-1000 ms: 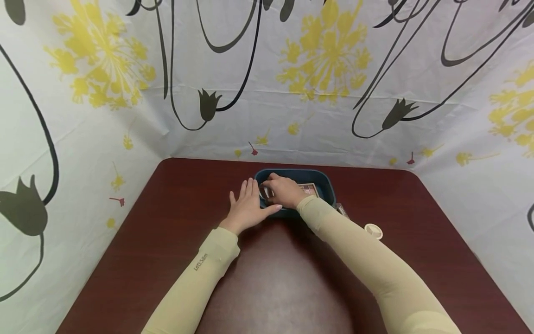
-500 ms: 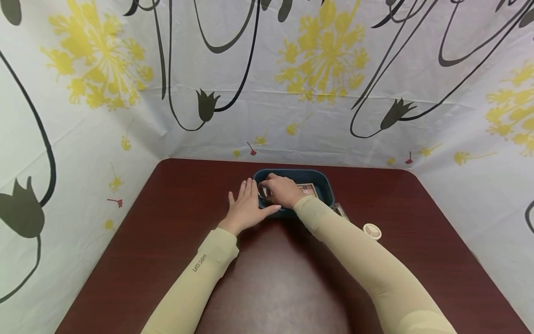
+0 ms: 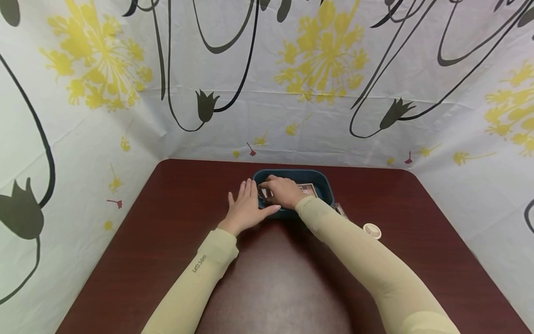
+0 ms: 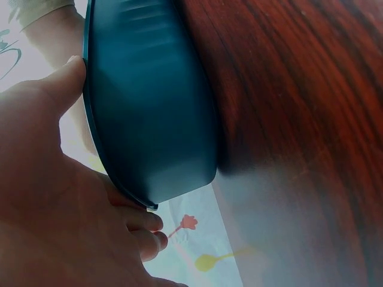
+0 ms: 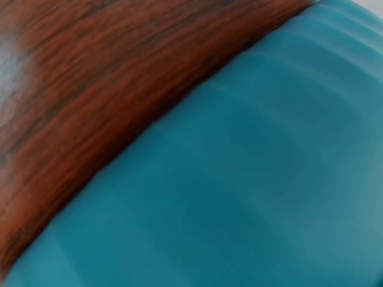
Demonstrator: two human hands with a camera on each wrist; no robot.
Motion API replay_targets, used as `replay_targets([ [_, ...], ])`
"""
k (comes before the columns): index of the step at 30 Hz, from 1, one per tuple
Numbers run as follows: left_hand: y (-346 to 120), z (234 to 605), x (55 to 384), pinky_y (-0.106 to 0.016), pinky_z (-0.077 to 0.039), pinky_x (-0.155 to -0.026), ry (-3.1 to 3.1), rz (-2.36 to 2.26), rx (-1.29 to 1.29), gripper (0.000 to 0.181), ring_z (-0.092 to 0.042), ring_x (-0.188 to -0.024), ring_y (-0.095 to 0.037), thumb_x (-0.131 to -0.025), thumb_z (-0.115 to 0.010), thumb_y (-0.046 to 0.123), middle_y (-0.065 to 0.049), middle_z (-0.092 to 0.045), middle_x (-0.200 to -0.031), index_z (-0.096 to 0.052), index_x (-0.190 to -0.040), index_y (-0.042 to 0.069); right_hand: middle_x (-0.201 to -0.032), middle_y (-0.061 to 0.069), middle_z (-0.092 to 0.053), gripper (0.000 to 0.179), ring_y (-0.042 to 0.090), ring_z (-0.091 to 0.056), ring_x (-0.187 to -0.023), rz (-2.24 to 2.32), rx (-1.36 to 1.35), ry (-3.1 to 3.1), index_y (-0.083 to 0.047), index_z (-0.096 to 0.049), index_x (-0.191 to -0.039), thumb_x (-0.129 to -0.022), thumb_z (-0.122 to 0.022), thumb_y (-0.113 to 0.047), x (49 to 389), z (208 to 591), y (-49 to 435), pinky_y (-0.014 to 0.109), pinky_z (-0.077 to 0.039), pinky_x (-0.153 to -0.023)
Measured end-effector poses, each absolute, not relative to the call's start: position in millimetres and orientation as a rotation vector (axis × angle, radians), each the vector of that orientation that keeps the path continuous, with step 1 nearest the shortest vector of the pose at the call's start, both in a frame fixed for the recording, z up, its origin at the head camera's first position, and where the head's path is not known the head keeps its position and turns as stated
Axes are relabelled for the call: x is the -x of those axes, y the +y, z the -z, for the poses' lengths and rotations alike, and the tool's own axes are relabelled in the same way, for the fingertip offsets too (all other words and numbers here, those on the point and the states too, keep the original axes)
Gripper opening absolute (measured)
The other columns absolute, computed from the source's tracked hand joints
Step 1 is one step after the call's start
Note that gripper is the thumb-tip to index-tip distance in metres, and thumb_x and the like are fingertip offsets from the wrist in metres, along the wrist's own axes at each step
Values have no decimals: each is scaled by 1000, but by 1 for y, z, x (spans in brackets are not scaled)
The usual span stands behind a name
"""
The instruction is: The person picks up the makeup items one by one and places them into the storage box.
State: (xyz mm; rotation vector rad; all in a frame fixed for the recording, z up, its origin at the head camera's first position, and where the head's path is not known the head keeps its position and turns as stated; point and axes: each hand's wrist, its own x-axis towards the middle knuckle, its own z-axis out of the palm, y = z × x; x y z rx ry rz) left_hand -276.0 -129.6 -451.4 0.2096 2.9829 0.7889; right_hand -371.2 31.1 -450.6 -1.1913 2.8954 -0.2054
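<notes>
1. Handling a small shiny item point(image 3: 263, 192) inside the blue tray point(image 3: 303, 176) looks like the step in hand: most likely seating or adjusting it at the tray's left end, though lifting it out cannot be ruled out.

2. On the right hand point(image 3: 284, 192), the fingers are bent round that item and seem to pinch it (their tips are partly hidden, so the exact hold is hard to judge). The right wrist view shows only tray wall and wood, so it does not help.

3. Released and fairly straight, the fingers of the left hand point(image 3: 244, 211) lie along the tray's left end, with the thumb spread over the near rim. I read this as bracing, not grasping.

4. A palette point(image 3: 308, 189) lies in the tray, to the right of the right hand. Outside, on the table point(image 3: 125, 260), a clear item point(image 3: 340, 211) lies just beside the tray's right end, and a round cream piece point(image 3: 372, 231) sits near the right sleeve point(image 3: 354, 241).

5. As I judge it, the next move calls for keeping the left palm against the tray, settling the item squarely, then loosening the right fingers and raising them clear of the rim without catching the palette.
</notes>
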Motion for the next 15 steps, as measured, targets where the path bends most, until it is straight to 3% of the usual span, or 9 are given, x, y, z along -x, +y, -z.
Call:
replay_targets([
  [7,-130,451,276,-66,2,-115,2981,-742,-201,117,7,-154,-26,-85,-45,85,-10,3,-168,-3,-162,7,-138,9,-59,48,25,-63,-116,271,1204,2898,-21,-61,-142,-96,-71,-31,369,442,41,47,-53,-91],
  [15,-130,451,277,-67,0,-114,2992,-750,-208,117,3,-154,-29,-85,-49,83,-13,-1,-168,-7,-161,4,-142,8,-56,49,25,-64,-112,369,1114,2931,-23,-59,-143,-96,-70,-31,364,433,56,48,-54,-89],
])
